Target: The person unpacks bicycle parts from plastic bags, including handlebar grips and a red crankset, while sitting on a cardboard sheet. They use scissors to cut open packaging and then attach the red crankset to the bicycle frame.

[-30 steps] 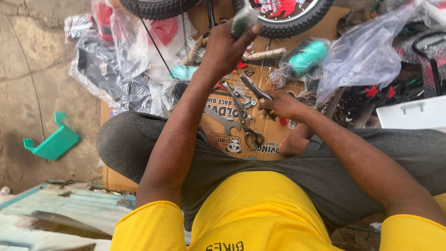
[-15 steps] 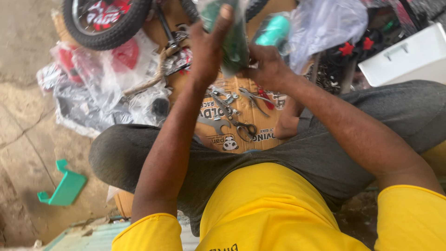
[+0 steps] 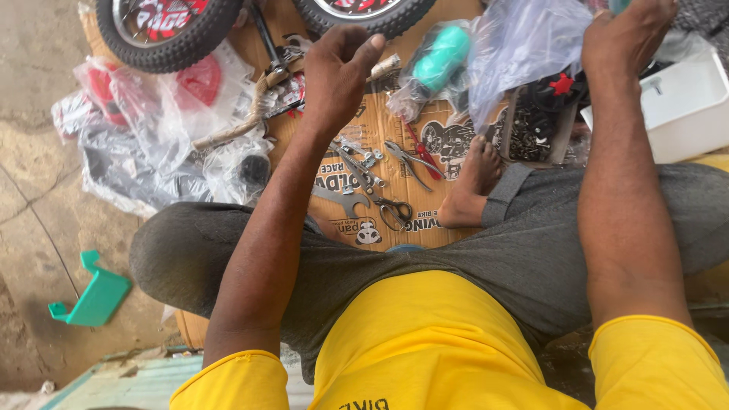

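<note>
The left hand (image 3: 338, 72) is raised above the cardboard sheet (image 3: 380, 129), fingers loosely curled and spread, palm empty; it holds nothing and touches nothing. The right hand (image 3: 626, 34) is up at the top edge of the view, fingers closed around a small teal-green object (image 3: 619, 6), most of which is cut off by the frame, so its kind cannot be told.

Directly under the left hand, on the cardboard, lies a cluster of hand tools: one pair of scissors (image 3: 391, 209), one pair of red-handled pliers (image 3: 418, 156), and several wrenches (image 3: 349, 171) overlapping each other; exact wrench count is not readable. One bare foot (image 3: 471, 186) rests on the cardboard just beside the pliers.

Count of wheels: two, both with black tyres, one at upper left (image 3: 163, 30) and one at top centre (image 3: 364, 14), each partly cropped. One teal grip wrapped in a clear bag (image 3: 440, 57) lies between the two hands. One large clear plastic bag (image 3: 524, 53) sits just left of the right hand. One open tray of small metal hardware (image 3: 531, 133) lies below it. One white plastic box (image 3: 687, 102) is at the right. One green plastic piece (image 3: 95, 296) lies apart on the concrete floor (image 3: 38, 182), at left.
</note>
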Demonstrator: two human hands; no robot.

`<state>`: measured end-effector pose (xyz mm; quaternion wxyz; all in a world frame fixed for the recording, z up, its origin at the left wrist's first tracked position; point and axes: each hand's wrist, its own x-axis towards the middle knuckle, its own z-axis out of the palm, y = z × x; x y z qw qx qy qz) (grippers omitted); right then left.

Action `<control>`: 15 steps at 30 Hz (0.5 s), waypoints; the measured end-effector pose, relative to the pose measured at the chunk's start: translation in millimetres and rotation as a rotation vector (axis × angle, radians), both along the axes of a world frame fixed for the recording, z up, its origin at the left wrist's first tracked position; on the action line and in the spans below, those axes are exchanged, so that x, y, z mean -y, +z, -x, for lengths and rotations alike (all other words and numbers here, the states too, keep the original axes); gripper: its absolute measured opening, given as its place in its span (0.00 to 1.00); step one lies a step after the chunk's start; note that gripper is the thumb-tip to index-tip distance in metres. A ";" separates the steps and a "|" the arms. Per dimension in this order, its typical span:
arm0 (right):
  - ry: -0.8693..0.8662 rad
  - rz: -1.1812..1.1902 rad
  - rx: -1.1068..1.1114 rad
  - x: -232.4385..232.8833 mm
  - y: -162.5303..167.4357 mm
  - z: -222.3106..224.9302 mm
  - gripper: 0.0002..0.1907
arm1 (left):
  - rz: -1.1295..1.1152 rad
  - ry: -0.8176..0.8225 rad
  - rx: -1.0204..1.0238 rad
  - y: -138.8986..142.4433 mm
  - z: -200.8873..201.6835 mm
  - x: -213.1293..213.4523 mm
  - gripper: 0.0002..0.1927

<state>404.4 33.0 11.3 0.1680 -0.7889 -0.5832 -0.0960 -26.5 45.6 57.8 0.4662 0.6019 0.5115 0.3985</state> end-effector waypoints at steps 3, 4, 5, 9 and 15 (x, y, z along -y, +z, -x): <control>0.293 -0.048 0.025 -3.4 -8.3 34.7 0.22 | 0.007 0.049 0.020 4.7 12.2 -1.7 0.16; 0.425 -0.045 0.007 -5.5 -8.0 54.8 0.22 | 0.014 0.089 0.024 6.1 17.7 -3.8 0.15; 0.502 0.085 -0.202 -7.8 -4.8 74.0 0.18 | 0.023 0.129 0.027 7.2 24.4 -4.9 0.15; 0.725 0.168 -0.317 -12.3 12.9 147.2 0.18 | -0.003 0.249 0.062 5.3 55.5 -9.4 0.12; 0.879 0.264 -0.354 -23.0 4.8 216.0 0.16 | -0.218 0.378 -0.059 -6.8 96.4 4.3 0.11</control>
